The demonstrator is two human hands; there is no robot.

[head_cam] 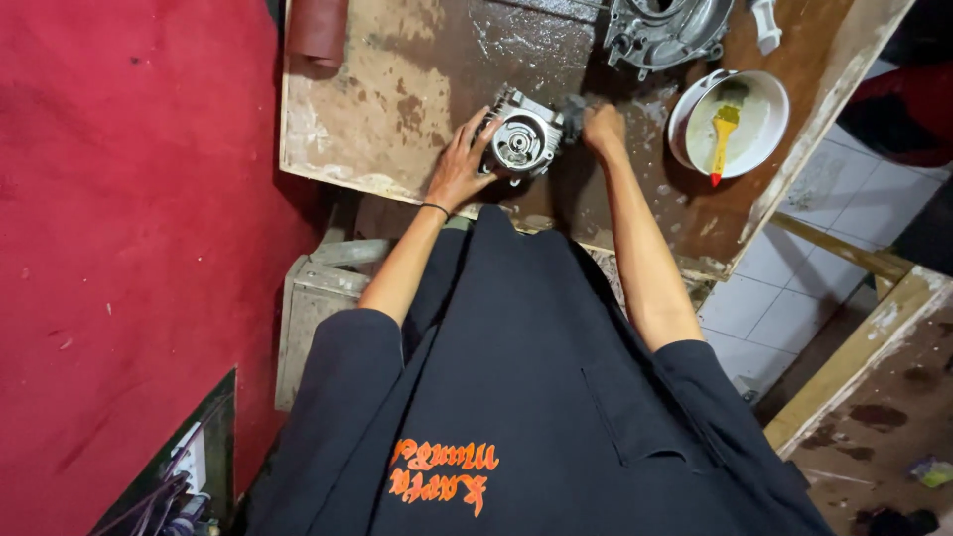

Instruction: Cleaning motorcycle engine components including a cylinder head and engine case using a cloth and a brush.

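A grey metal engine part (523,141) with a round opening lies near the front edge of a stained wooden table (397,99). My left hand (460,169) rests on its left side, fingers spread against the casing, steadying it. My right hand (604,129) is closed around a small dark object (573,112), a rag or scrubbing pad, pressed against the part's right side. A thin black band circles my left wrist.
A larger metal engine casing (663,32) sits at the table's back edge. A white bowl (769,134) holds pale liquid and a yellow-handled brush (724,134). A brown roll (318,30) lies at the back left. A red wall fills the left; white floor tiles lie to the right.
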